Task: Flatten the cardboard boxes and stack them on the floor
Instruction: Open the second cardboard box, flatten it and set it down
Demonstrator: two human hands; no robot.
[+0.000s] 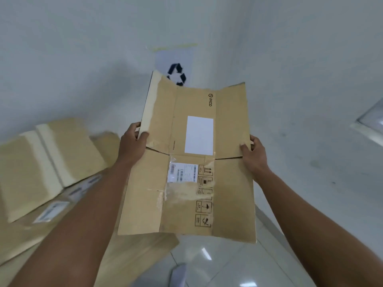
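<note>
A flattened brown cardboard box (pixel 230 193) with a white label, a shipping sticker and black handling symbols hangs in the air in front of me, its flaps spread out. My left hand (pixel 132 142) grips its left edge at the fold between flap and panel. My right hand (pixel 253 153) grips the right edge at the same height. A stack of other flattened cardboard boxes (pixel 51 162) lies at the lower left, partly under my left arm.
A white wall fills the background, with a paper sign bearing a recycling symbol (pixel 176 74) just behind the held box. Glossy white floor tiles (pixel 228 264) show at the bottom right. A pale frame (pixel 371 123) sits at the right edge.
</note>
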